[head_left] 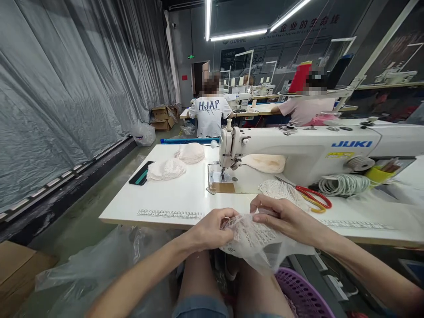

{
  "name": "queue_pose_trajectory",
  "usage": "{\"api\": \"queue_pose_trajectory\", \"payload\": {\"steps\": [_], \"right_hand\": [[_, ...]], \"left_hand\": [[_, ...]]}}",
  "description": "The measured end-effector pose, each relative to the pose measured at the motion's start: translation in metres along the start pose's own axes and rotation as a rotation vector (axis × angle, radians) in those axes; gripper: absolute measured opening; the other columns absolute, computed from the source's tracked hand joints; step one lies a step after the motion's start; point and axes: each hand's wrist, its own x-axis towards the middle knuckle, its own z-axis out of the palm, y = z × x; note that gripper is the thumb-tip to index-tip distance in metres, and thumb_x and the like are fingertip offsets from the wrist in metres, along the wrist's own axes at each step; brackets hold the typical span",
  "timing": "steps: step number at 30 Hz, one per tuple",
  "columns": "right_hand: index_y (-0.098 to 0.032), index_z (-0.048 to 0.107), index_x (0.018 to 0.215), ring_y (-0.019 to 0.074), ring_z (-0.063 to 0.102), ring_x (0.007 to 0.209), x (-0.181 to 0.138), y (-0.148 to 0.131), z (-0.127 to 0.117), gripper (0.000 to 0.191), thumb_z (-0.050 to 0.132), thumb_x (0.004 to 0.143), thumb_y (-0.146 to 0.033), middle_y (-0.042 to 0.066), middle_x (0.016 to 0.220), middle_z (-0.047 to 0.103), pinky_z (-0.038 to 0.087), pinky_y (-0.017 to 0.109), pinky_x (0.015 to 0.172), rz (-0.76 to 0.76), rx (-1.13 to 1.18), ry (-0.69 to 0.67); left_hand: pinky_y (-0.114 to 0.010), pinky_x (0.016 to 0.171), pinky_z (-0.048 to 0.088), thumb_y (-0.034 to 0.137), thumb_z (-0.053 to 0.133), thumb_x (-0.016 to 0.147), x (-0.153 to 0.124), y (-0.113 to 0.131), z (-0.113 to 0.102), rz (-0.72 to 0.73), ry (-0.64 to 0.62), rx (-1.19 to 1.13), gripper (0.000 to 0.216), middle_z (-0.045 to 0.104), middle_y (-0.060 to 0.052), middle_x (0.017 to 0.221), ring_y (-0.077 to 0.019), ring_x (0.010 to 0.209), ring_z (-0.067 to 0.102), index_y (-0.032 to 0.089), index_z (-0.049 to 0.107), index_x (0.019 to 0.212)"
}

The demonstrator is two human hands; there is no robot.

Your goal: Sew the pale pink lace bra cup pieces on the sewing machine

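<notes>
At the table's front edge, a piece of white lace fabric [253, 236] with a sheer layer hangs between my two hands, above my lap. My left hand [213, 229] is closed on its left side, thumb and fingers pinching the edge. On its upper right, my right hand [281, 216] pinches the sheer fabric between thumb and fingers. Just beyond stands a white sewing machine [291, 148], its needle and presser foot [223, 174] over the metal plate. More white lace [281, 190] lies right of the needle, beside red-handled scissors [314, 196].
Pale cup-shaped pieces [167, 169] rest on the table's left, by a dark case [141, 174]. Right are coiled white cord [344, 184] and a yellow holder [379, 174]. A purple basket [300, 293] stands below. Two people [210, 110] sit ahead at other machines.
</notes>
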Motion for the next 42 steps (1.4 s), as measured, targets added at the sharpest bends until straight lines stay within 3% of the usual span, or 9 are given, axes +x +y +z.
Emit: {"api": "queue_pose_trajectory", "payload": {"steps": [5, 10, 15, 23, 28, 31, 36, 40, 42], "right_hand": [[-0.020, 0.051, 0.084, 0.0098, 0.033, 0.051, -0.011, -0.006, 0.017, 0.028, 0.043, 0.090, -0.046, -0.006, 0.055, 0.039, 0.026, 0.021, 0.047, -0.001, 0.007, -0.017], [-0.021, 0.049, 0.106, 0.0093, 0.027, 0.048, -0.009, -0.012, 0.029, 0.029, 0.040, 0.092, -0.045, -0.008, 0.052, 0.031, 0.022, 0.021, 0.044, 0.002, -0.005, -0.055], [-0.021, 0.055, 0.101, 0.0090, 0.028, 0.050, -0.001, -0.015, 0.031, 0.029, 0.043, 0.091, -0.045, -0.007, 0.054, 0.033, 0.022, 0.021, 0.046, 0.005, -0.069, -0.089], [-0.018, 0.060, 0.079, 0.0131, 0.045, 0.062, 0.042, -0.032, 0.048, 0.036, 0.047, 0.088, -0.050, 0.000, 0.066, 0.054, 0.035, 0.024, 0.057, 0.090, -0.041, -0.335], [-0.018, 0.060, 0.073, 0.0159, 0.051, 0.069, 0.073, -0.047, 0.056, 0.034, 0.048, 0.088, -0.046, 0.002, 0.071, 0.057, 0.039, 0.028, 0.067, 0.052, -0.065, -0.348], [-0.019, 0.060, 0.072, 0.0162, 0.052, 0.070, 0.086, -0.056, 0.061, 0.029, 0.052, 0.087, -0.042, 0.002, 0.072, 0.058, 0.038, 0.030, 0.070, 0.011, -0.095, -0.318], [-0.018, 0.062, 0.071, 0.0165, 0.053, 0.069, 0.090, -0.068, 0.069, 0.030, 0.054, 0.085, -0.043, 0.003, 0.073, 0.059, 0.040, 0.029, 0.066, 0.044, -0.040, -0.282], [-0.017, 0.063, 0.069, 0.0203, 0.056, 0.092, 0.085, -0.068, 0.076, 0.031, 0.053, 0.086, -0.042, 0.009, 0.107, 0.058, 0.042, 0.032, 0.079, 0.027, 0.023, -0.336], [-0.017, 0.062, 0.067, 0.0201, 0.055, 0.094, 0.082, -0.063, 0.080, 0.034, 0.051, 0.087, -0.041, 0.010, 0.108, 0.057, 0.041, 0.032, 0.080, -0.007, 0.037, -0.368]], "left_hand": [[-0.021, 0.066, 0.037, 0.001, 0.048, 0.063, -0.028, -0.002, 0.002, -0.057, 0.022, -0.091, 0.047, 0.054, -0.003, 0.086, -0.0125, 0.078, 0.052, 0.013, 0.053, 0.108], [-0.025, 0.072, 0.040, 0.018, 0.057, 0.073, -0.034, -0.013, 0.012, 0.015, 0.048, -0.237, 0.046, 0.054, -0.004, 0.090, -0.0139, 0.080, 0.053, 0.015, 0.042, 0.116], [-0.020, 0.061, 0.036, 0.015, 0.055, 0.077, -0.032, -0.034, 0.012, 0.111, 0.233, -0.055, 0.033, 0.048, 0.004, 0.068, -0.0081, 0.061, 0.045, 0.016, 0.047, 0.109], [-0.020, 0.058, 0.035, 0.007, 0.048, 0.075, -0.054, -0.047, -0.032, 0.130, 0.224, 0.059, 0.025, 0.049, 0.004, 0.066, -0.0092, 0.059, 0.044, 0.017, 0.055, 0.097], [-0.023, 0.075, 0.040, 0.002, 0.047, 0.071, -0.067, -0.047, -0.069, 0.166, 0.215, 0.159, 0.027, 0.062, -0.002, 0.088, -0.0145, 0.083, 0.055, 0.016, 0.063, 0.088], [-0.024, 0.073, 0.041, 0.011, 0.055, 0.073, -0.070, -0.045, -0.085, 0.114, 0.198, 0.189, 0.014, 0.064, -0.004, 0.089, -0.0153, 0.081, 0.056, 0.015, 0.066, 0.080], [-0.022, 0.064, 0.041, 0.021, 0.061, 0.075, -0.072, -0.041, -0.095, 0.054, 0.265, 0.078, 0.012, 0.064, -0.003, 0.075, -0.0129, 0.069, 0.054, 0.014, 0.064, 0.065], [-0.021, 0.064, 0.041, 0.015, 0.058, 0.073, -0.074, -0.034, -0.094, 0.110, 0.237, 0.102, 0.011, 0.065, -0.003, 0.079, -0.0126, 0.070, 0.056, 0.014, 0.063, 0.063], [-0.021, 0.065, 0.042, 0.014, 0.057, 0.072, -0.076, -0.030, -0.092, 0.118, 0.204, 0.128, 0.010, 0.065, -0.003, 0.080, -0.0127, 0.071, 0.057, 0.014, 0.064, 0.065]]}}
